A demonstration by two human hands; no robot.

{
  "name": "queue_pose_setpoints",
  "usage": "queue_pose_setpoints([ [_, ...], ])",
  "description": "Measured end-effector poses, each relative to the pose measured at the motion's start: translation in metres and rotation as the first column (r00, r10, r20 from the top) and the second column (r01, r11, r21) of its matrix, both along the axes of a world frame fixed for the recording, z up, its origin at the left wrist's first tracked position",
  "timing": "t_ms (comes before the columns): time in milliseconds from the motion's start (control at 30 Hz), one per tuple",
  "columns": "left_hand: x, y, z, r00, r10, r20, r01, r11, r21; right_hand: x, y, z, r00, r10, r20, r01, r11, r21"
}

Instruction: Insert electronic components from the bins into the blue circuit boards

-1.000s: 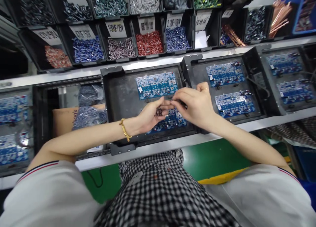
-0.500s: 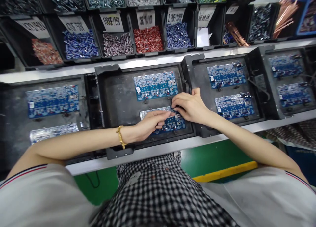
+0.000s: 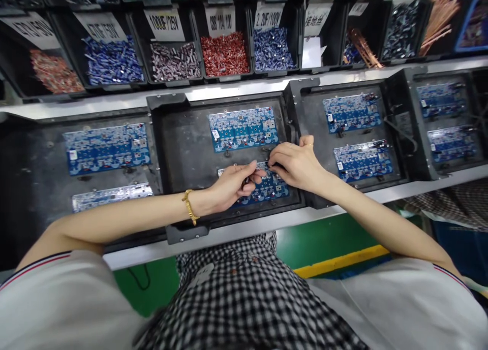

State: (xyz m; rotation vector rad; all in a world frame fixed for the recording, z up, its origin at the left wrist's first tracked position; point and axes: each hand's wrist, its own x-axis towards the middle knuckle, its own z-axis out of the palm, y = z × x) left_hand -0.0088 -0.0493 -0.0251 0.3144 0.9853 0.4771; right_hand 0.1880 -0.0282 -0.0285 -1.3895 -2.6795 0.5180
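A blue circuit board point(image 3: 275, 188) lies in the black tray point(image 3: 183, 157) in front of me, partly covered by my hands. Over its left part is my left hand point(image 3: 232, 187), a gold bracelet on the wrist; its thumb and curled fingers close on something small and dark that I cannot make out. My right hand point(image 3: 295, 164) bends down at the board's upper right edge, fingertips pinched together at the surface. Whatever sits between those fingertips is hidden. Above both hands, a second blue circuit board point(image 3: 244, 130) lies in the same tray.
Neighbouring trays hold more boards, such as the left board point(image 3: 107, 149) and the right board point(image 3: 353, 114). Behind a metal rail point(image 3: 236, 90) stand labelled bins of small parts, among them red components point(image 3: 225, 55) and blue components point(image 3: 273, 50). Copper-coloured wires point(image 3: 440, 22) stick up at far right.
My left thumb has lifted and its fingers have curled, pulling slightly back from the right hand. The right hand stays pinched at the board's edge. The left tray sits nearer to mine.
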Motion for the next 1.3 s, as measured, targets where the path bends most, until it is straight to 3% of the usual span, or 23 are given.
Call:
queue_pose_setpoints([
  [167,0.007,0.001,0.004,1.0,0.007,0.004,-0.007,0.998,0.058,-0.012,-0.007,0.021,0.973,-0.108,-0.205,0.09,0.991,-0.099],
  [267,0.009,0.002,0.011,0.999,-0.002,0.036,0.001,1.0,0.026,-0.014,-0.007,0.03,0.987,-0.069,-0.146,0.063,0.997,-0.044],
  [433,0.006,-0.005,0.02,0.997,-0.062,0.044,0.069,0.982,-0.177,0.002,0.003,0.015,1.0,-0.004,0.006,0.004,1.0,-0.013],
  [667,0.003,-0.008,0.01,0.992,-0.121,0.02,0.123,0.989,-0.081,0.01,0.005,-0.005,0.998,0.067,-0.001,-0.067,0.998,0.001],
  [833,-0.001,-0.006,0.007,0.999,-0.014,0.05,0.018,0.998,-0.065,0.01,0.003,-0.005,0.998,0.063,0.003,-0.063,0.997,0.034],
  [1100,0.0,-0.004,0.003,1.0,0.017,-0.02,-0.019,0.996,-0.083,0.009,0.004,-0.002,0.999,0.034,-0.004,-0.034,0.999,-0.024],
  [1300,0.008,0.013,0.011,0.998,0.064,-0.006,-0.064,0.996,-0.067,-0.012,0.008,0.022,0.969,-0.075,-0.236,0.037,0.987,-0.158],
])
